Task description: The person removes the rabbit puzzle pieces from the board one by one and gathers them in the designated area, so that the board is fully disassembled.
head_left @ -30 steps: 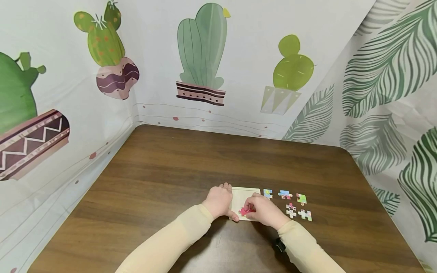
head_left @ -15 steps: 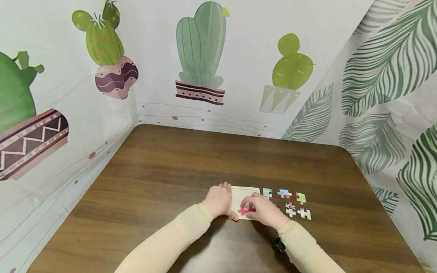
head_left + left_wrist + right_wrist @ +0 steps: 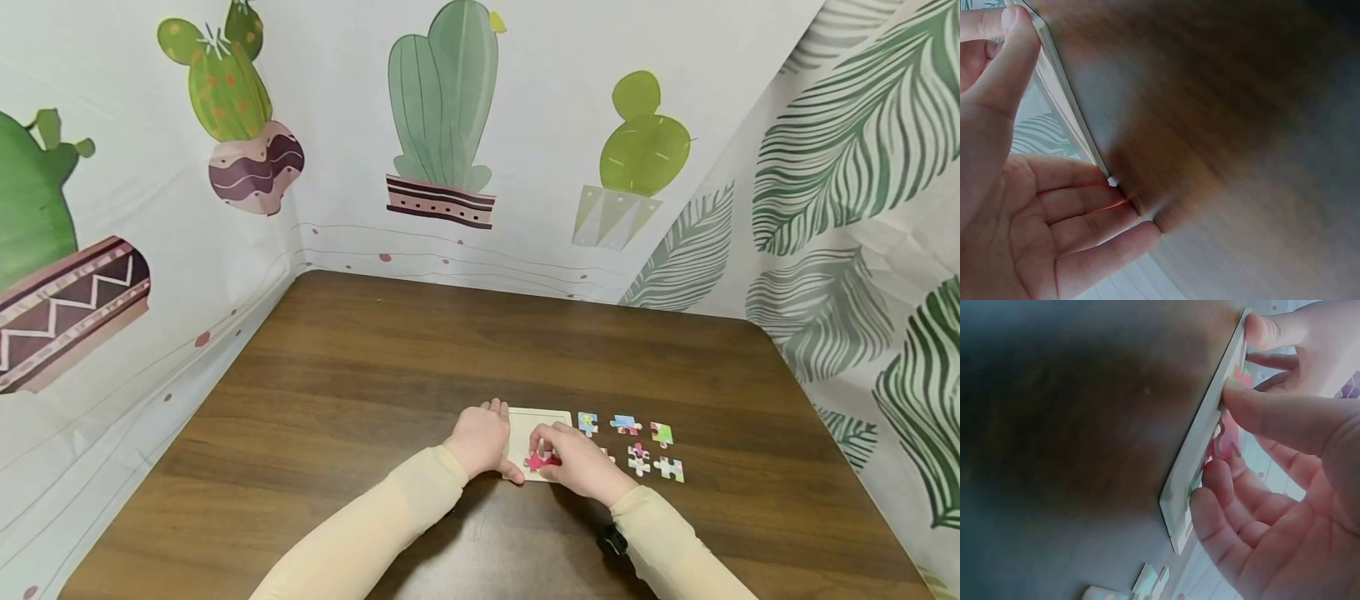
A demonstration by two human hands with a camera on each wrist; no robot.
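A pale puzzle tray with a raised rim lies on the table. My left hand rests along its left side, fingers straight at the edge and thumb at the near corner; in the left wrist view the fingertips touch the tray's edge. With curled fingers and thumb, my right hand pinches a pink jigsaw piece in the tray's near part. More pink shows left of those fingertips. From the right wrist, pink appears between thumb and fingers; where one piece ends and another begins is hidden.
Several loose jigsaw pieces lie right of the tray, among them a blue one, a blue-and-pink one, a green one and a whitish one. Printed cloth walls stand behind the brown table.
My right hand's fingers have shifted very slightly at the pink piece, and part of a loose piece now shows beside that hand. The left hand stays on the tray.
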